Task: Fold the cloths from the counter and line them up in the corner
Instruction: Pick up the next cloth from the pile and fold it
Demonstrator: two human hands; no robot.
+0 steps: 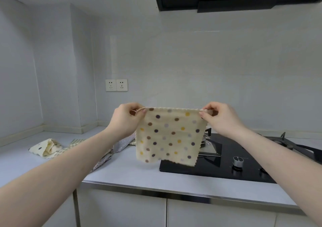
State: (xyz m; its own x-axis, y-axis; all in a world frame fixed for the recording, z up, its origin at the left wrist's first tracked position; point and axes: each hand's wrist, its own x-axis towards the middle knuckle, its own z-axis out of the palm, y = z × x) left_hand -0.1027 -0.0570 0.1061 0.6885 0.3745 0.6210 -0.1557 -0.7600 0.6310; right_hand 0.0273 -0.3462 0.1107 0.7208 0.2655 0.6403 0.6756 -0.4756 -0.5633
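Holding up a cream polka-dot cloth [167,136] by its two top corners, both hands raised over the counter [130,172]. The left hand [124,120] pinches the left corner between thumb and fingers, the right hand [220,119] pinches the right corner the same way, so the cloth hangs flat between them, clear of the counter. Below the left forearm lie more cloths: another dotted cream cloth [45,147] crumpled off to the left, and what looks like a checked cloth [76,142] and a lilac patterned cloth [120,144], partly hidden. Under the right hand sits a black hob [226,164].
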